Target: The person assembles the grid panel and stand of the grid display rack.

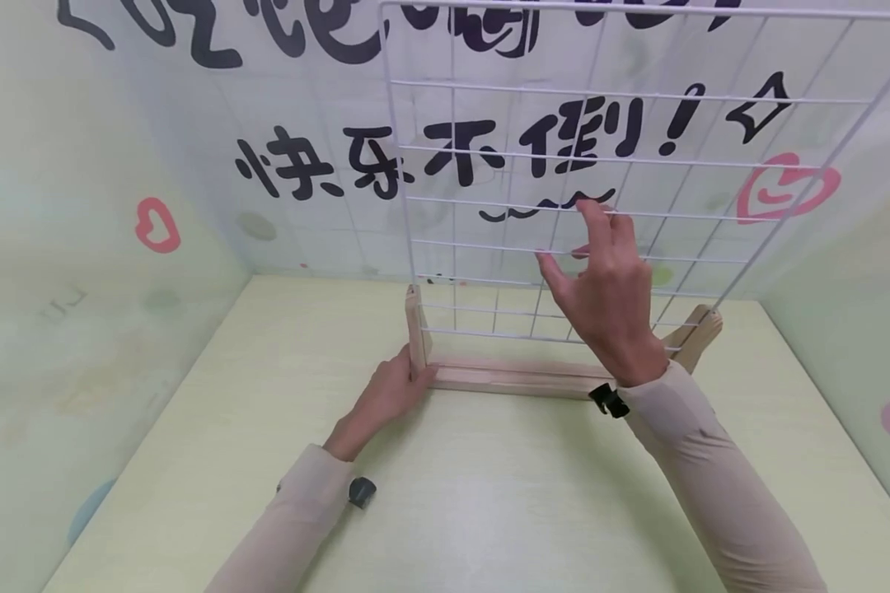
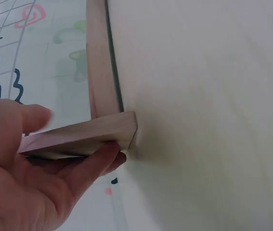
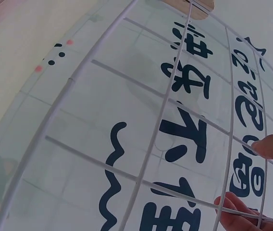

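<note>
A white wire grid panel (image 1: pixel 504 154) stands over a pale wooden base whose long bar (image 1: pixel 519 380) lies across the table. Low at the left end, my left hand (image 1: pixel 389 391) grips the upright wooden end piece (image 1: pixel 417 329). The left wrist view shows that end piece (image 2: pixel 86 132) between the thumb and the fingers. My right hand (image 1: pixel 610 296) holds the grid by its middle wires, thumb and fingers bent. In the right wrist view, some fingertips (image 3: pixel 232 211) lie behind the wires. The base's right end piece (image 1: pixel 697 333) shows past my right forearm.
A pale tabletop (image 1: pixel 460 478) lies under the base. Behind the grid hangs a whitish wall sheet (image 1: pixel 319 239) with black lettering and pink hearts. Patterned side walls bound the table at left (image 1: pixel 59 329) and right (image 1: pixel 853 346).
</note>
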The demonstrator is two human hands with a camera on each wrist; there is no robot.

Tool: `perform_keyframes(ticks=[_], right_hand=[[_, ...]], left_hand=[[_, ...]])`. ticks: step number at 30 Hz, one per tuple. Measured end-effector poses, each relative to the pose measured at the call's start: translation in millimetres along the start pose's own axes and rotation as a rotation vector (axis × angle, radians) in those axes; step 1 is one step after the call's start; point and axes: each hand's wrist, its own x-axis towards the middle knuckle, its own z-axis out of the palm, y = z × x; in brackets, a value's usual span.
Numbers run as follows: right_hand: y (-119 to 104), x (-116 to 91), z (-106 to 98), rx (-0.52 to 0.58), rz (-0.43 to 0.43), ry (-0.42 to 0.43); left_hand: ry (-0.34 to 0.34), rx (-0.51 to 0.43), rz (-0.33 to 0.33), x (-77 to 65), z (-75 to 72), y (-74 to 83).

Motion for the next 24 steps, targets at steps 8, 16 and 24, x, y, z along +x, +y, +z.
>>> perform_keyframes(ticks=[8, 16, 24], right_hand=[[0, -5, 2, 0.009, 0.012, -0.004], [2, -9, 3, 0.034, 0.018, 0.001], [3, -13, 4, 0.040, 0.019, -0.008]], left_hand=[[0.233, -0.170, 0.265, 4.9, -50.3, 43.0], [0.344, -0.472, 0.490, 20.0, -98.8, 118.0], [0.295, -0.764, 0.463, 35.4, -110.8, 142.8]])
